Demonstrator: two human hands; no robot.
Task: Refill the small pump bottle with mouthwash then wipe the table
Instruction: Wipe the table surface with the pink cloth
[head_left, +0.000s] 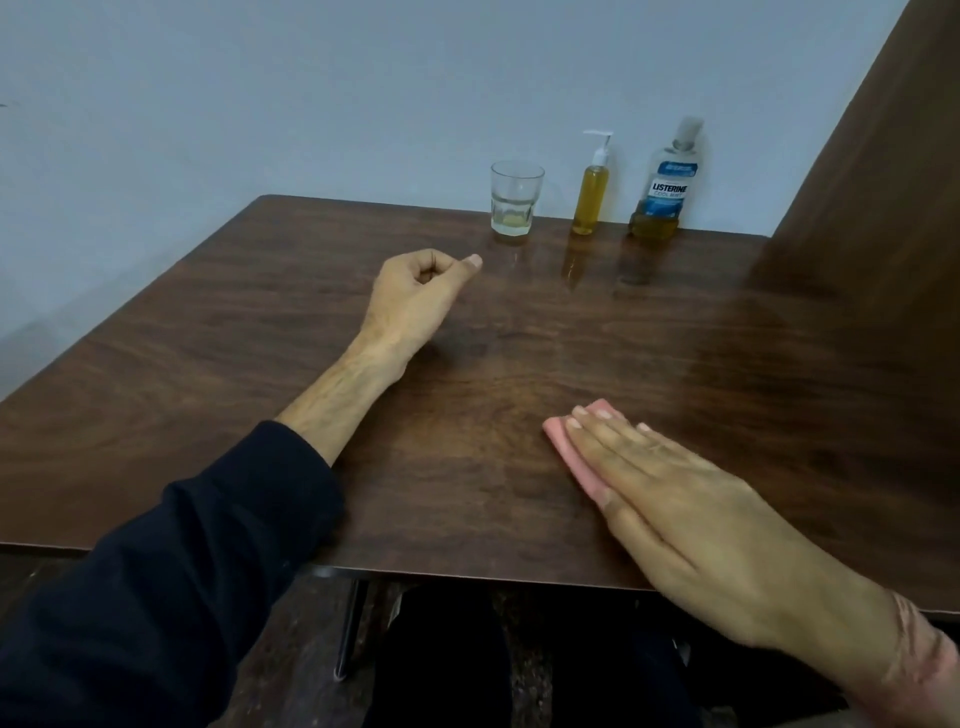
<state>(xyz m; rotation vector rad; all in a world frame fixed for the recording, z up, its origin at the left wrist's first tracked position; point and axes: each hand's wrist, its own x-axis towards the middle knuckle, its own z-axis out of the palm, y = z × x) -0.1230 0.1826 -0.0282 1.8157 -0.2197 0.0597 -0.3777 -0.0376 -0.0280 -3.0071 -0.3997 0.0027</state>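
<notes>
Right hand (691, 512) lies flat, fingers straight and together, pressing a pink cloth (569, 447) onto the table (260, 364) near the front edge. Only the cloth's left strip and far tip show past the fingers; the rest is under the hand. Left hand (415, 293) sits further out toward the middle of the table, fingers curled into a loose fist, thumb tip sticking out, holding nothing. Dark sleeve (171, 571) pushed up on the left forearm.

Along the back edge by the wall, upright and apart from each other: a glass (516, 202) with a little pale liquid at the bottom, the small pump bottle (592, 189) nearly full of yellow liquid with pump head on, and the mouthwash bottle (667, 182) with a blue label, capped, with yellow liquid only low in its base. All three are well away from both hands.
</notes>
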